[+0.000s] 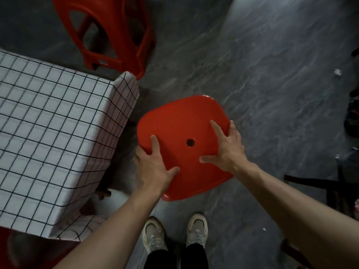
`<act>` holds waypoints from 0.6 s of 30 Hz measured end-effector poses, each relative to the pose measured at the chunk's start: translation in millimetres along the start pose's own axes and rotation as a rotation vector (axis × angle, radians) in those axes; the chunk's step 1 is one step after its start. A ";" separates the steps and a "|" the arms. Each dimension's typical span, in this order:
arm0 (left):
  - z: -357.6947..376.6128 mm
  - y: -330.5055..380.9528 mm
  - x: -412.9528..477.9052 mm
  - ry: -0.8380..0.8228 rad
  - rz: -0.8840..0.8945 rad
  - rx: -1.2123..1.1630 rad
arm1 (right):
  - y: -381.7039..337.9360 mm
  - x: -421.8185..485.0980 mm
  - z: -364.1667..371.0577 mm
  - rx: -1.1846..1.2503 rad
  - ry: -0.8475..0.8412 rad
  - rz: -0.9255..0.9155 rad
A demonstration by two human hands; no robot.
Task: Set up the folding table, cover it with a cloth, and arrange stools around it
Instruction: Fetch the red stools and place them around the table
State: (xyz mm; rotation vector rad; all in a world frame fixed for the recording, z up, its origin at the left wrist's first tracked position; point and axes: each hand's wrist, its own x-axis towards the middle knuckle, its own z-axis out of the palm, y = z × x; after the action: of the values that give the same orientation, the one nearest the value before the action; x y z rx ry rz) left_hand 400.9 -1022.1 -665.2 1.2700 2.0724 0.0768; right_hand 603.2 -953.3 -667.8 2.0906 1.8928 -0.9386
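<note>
My left hand [155,167] and right hand [227,150] clasp the stool [182,133] seat's edges, thumbs on top, just beside the table [48,123] corner. I should lower it level, legs clear of the cloth.

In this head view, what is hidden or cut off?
- Legs of the held stool: hidden under its own seat.
- Table under the cloth: fully covered, and cut by the left edge.
- Far stool: seat cut by the top edge.
- Dark objects at the right edge: too dim to identify.
</note>
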 end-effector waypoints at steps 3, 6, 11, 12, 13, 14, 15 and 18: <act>1.3 3.8 2.4 -0.021 -0.012 0.005 | -0.2 1.6 -3.9 -0.005 -0.028 0.015; 1.1 3.5 4.1 -0.019 0.011 0.005 | 0.8 1.5 -5.0 -0.011 -0.016 -0.004; 4.9 -4.1 7.5 0.000 0.033 0.002 | 2.0 1.9 -4.7 -0.011 0.008 0.002; 5.7 -4.6 8.5 0.001 0.039 0.003 | 2.0 1.6 -4.5 -0.009 0.012 0.005; 6.0 -5.1 9.7 0.000 0.049 0.006 | 1.9 0.7 -3.9 -0.005 0.017 0.010; 5.7 -6.3 10.8 -0.004 0.058 0.011 | 2.0 -1.0 -3.0 0.003 0.021 0.019; 4.6 -8.7 12.4 -0.007 0.066 0.019 | 1.5 -3.4 -1.4 0.016 0.023 0.033; -5.2 -20.1 18.6 -0.023 0.113 0.040 | -2.3 -19.1 11.4 0.063 0.036 0.090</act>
State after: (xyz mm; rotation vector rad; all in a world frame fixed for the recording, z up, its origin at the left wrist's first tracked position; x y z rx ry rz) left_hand 377.4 -1016.1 -678.8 1.4059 1.9913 0.0713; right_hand 597.3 -974.7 -665.7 2.2232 1.7909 -0.9578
